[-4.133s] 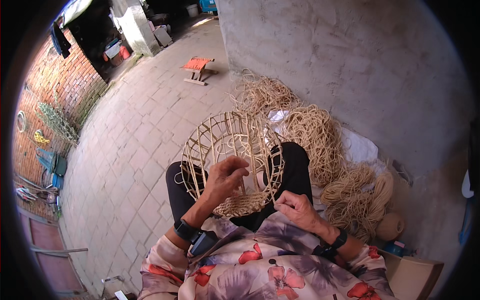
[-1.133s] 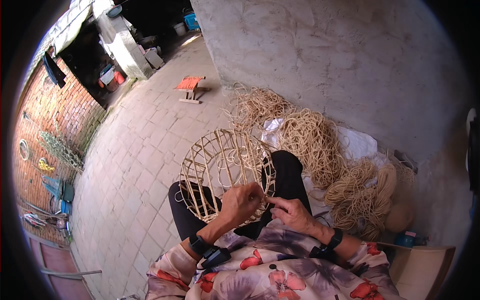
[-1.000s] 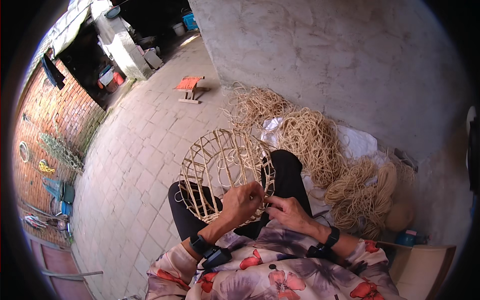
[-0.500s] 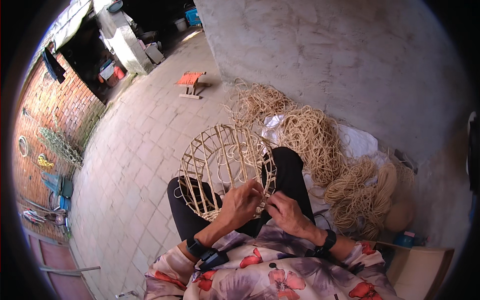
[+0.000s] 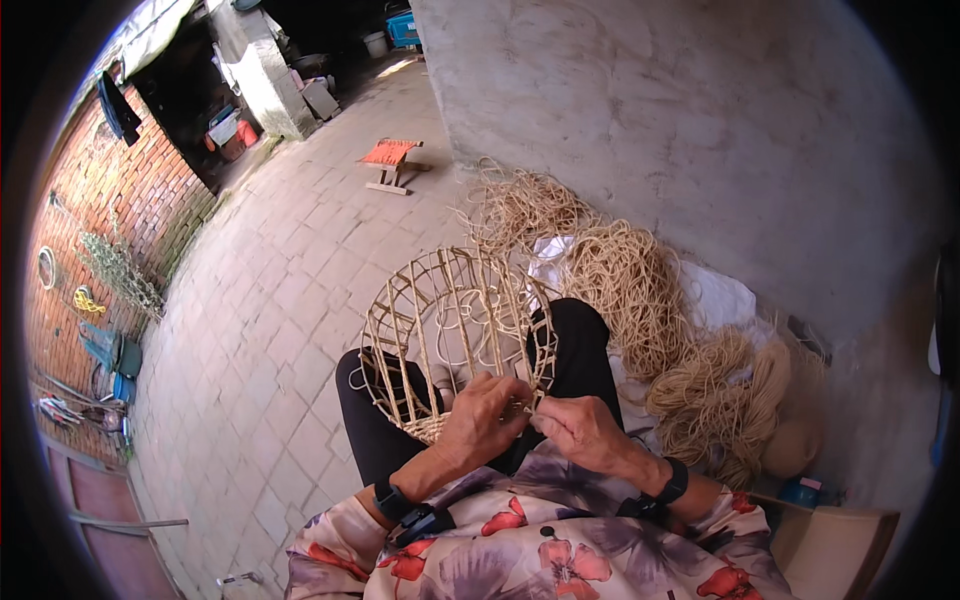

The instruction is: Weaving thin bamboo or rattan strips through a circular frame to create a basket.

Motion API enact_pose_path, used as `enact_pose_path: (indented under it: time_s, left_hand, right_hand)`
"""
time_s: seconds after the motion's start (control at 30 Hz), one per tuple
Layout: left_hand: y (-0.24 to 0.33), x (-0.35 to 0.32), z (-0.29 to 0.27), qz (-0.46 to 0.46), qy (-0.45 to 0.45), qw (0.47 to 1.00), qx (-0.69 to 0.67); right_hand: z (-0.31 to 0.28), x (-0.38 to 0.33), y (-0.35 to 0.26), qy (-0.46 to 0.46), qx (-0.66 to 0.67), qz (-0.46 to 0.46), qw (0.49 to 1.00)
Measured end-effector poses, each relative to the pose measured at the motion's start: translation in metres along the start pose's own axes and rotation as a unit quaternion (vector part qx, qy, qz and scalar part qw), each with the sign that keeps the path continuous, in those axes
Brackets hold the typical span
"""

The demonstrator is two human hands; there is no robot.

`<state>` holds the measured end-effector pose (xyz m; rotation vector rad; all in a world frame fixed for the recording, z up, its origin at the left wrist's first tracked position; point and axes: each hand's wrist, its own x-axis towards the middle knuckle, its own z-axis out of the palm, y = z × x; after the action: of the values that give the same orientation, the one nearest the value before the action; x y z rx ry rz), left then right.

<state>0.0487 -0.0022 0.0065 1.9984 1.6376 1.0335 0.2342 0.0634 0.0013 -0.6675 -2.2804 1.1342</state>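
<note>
A round, open basket frame [image 5: 422, 428] of tan slats and rods rests across my lap, between my knees. Its near edge carries a band of woven cord. My left hand [image 5: 484, 416] is closed at this near edge, its fingers curled around the rim. Just to the right, my right hand [image 5: 582, 430] pinches a thin strand of cord close to the left fingertips. Both sets of fingertips almost meet, and they hide most of the strand. Loose cord loops show through the frame's bars.
Heaps of tan cord [image 5: 625, 285] lie on white sheeting [image 5: 715, 297] along the grey wall [image 5: 650, 110] at my right. A small orange-topped folding stool [image 5: 390, 152] stands on the paving ahead. At the left runs a brick wall [image 5: 150, 190]; a wooden box [image 5: 830, 550] sits at lower right.
My hands have come slightly lower and closer together at the basket's near edge. The right hand's fingers are drawn in more tightly. The view has shifted a little.
</note>
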Motion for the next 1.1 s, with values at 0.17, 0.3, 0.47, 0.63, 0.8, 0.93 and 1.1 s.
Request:
enact_pose_path:
  time_s: [0.17, 0.3, 0.47, 0.63, 0.8, 0.93, 1.1]
  left_hand:
    - [-0.004, 0.002, 0.005, -0.004, 0.004, 1.000, 0.008]
    - [-0.004, 0.000, 0.003, -0.007, 0.001, 1.000, 0.001]
    - [-0.011, -0.002, 0.003, 0.017, -0.003, 1.000, 0.000]
    - [-0.009, -0.001, 0.002, 0.051, -0.005, 0.999, 0.018]
    - [-0.012, 0.000, 0.004, 0.090, -0.009, 0.993, 0.071]
    - [-0.012, 0.002, 0.004, 0.156, -0.002, 0.982, 0.109]
    - [-0.016, 0.004, 0.001, 0.136, -0.018, 0.986, 0.094]
  right_hand:
    - [0.010, -0.008, 0.010, -0.051, -0.050, 0.023, 0.997]
    - [0.015, -0.011, 0.019, -0.078, -0.131, 0.057, 0.987]
    - [0.016, -0.006, 0.019, -0.078, -0.048, 0.013, 0.996]
    - [0.006, -0.005, 0.009, -0.084, -0.043, 0.027, 0.995]
    - [0.009, -0.004, 0.010, -0.057, -0.016, -0.005, 0.998]
    - [0.004, -0.002, 0.005, -0.051, 0.001, -0.020, 0.999]
    - [-0.018, -0.003, 0.007, -0.144, 0.194, 0.066, 0.968]
